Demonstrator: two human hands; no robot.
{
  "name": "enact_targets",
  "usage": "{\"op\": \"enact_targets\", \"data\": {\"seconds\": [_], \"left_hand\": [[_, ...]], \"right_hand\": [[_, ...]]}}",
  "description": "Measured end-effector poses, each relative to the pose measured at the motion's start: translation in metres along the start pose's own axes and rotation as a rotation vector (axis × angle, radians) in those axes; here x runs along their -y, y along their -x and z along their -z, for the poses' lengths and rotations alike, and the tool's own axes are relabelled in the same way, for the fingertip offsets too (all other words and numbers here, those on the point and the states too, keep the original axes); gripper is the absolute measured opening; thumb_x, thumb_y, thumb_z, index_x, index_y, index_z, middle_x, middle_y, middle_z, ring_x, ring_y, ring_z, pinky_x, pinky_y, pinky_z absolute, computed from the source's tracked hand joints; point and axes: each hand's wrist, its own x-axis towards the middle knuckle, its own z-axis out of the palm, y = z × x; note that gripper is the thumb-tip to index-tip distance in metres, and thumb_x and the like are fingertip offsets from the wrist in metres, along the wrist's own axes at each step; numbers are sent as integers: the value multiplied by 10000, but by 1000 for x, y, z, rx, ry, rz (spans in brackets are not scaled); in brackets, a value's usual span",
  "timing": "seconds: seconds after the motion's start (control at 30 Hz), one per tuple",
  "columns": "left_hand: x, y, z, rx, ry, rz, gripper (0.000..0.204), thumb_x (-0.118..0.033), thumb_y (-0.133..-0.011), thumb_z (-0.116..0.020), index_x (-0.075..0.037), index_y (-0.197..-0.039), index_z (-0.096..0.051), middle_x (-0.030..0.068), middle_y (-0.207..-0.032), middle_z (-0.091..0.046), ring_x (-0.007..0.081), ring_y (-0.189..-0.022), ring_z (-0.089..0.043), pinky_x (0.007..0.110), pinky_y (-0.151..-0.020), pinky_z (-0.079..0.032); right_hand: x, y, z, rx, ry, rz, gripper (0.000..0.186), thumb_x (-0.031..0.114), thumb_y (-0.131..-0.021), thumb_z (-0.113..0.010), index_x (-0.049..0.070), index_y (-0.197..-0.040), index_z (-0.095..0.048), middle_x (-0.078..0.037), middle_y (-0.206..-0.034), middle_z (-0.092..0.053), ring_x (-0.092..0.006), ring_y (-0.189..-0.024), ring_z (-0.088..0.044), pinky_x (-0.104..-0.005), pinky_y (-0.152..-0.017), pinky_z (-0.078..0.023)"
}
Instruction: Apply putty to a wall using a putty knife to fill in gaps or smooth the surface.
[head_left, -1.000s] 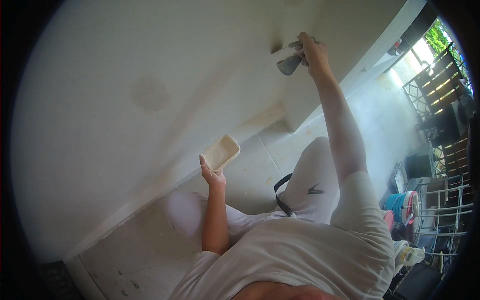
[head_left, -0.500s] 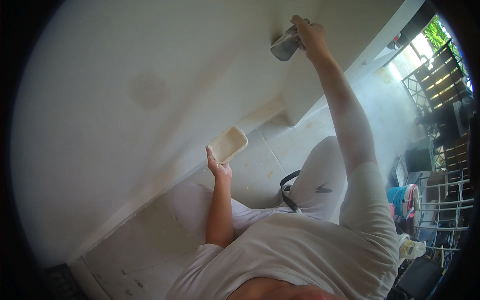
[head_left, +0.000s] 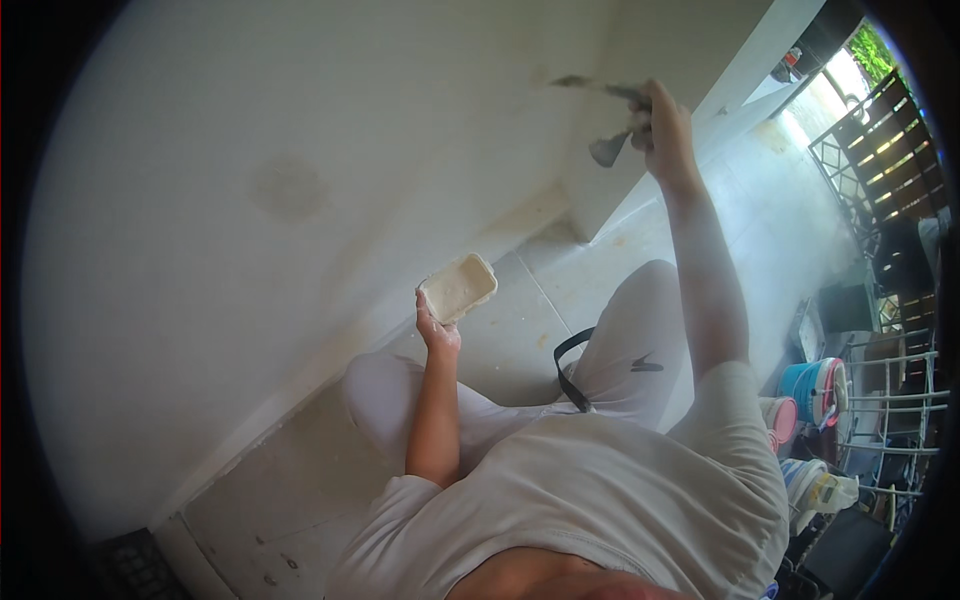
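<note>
My left hand (head_left: 440, 335) is closed around a small rectangular tub (head_left: 490, 273), its rim smeared with cream-coloured paste. Some of that pale paste (head_left: 456, 290) lies inside. Raised at the upper right, my right hand (head_left: 670, 140) grips putty knives. One has a grey flared blade (head_left: 606, 151) that hangs below the fingers. A second, thin blade (head_left: 573, 82) points left toward the wall (head_left: 420, 110), seen nearly edge-on and blurred. Whether it touches the wall I cannot tell. On the wall, left of the tub, is a round darker patch (head_left: 289, 187).
The wall meets a projecting corner (head_left: 590, 235) beyond the tub. Tiled floor (head_left: 510, 340) runs under my bent legs. To the right stand a blue bucket (head_left: 803, 390), a pink tub (head_left: 780, 415), a white wire rack (head_left: 890, 400) and a dark slatted gate (head_left: 890, 150).
My right hand has moved a little down and right and turned its wrist, so two separate blades now show. The left hand and tub have barely moved.
</note>
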Motion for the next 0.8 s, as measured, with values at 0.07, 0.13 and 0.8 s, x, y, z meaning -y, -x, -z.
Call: {"op": "enact_targets", "data": {"seconds": [0.07, 0.13, 0.8], "left_hand": [[2, -2, 4, 1, -16, -3, 559, -495, -976, -463, -78, -1348, -472, 99, -1339, -529, 264, -1251, -494, 426, -1046, -391], [4, -5, 11, 88, -31, -39, 549, -486, -977, -468, -78, -1343, -478, 97, -1327, -540, 253, -1253, -494, 417, -1053, -387], [-2, 61, -14, 124, -89, -101, 524, -448, -974, -456, -60, -1320, -525, 83, -1306, -573, 251, -1217, -532, 419, -1048, -405]], "right_hand": [[-22, 8, 21, 24, -53, -42, 276, 258, -801, -638, -10, -766, -587, -34, -616, -470, -100, -439, -359, -255, -398, -262], [-44, 17, 34, 41, -124, -110, 278, 260, -817, -627, -12, -771, -592, -24, -608, -467, -95, -433, -369, -249, -391, -262], [-161, 33, 31, 383, -547, -229, 344, 254, -950, -614, -40, -1125, -577, 25, -686, -483, -47, -480, -378, -229, -428, -250]]}}
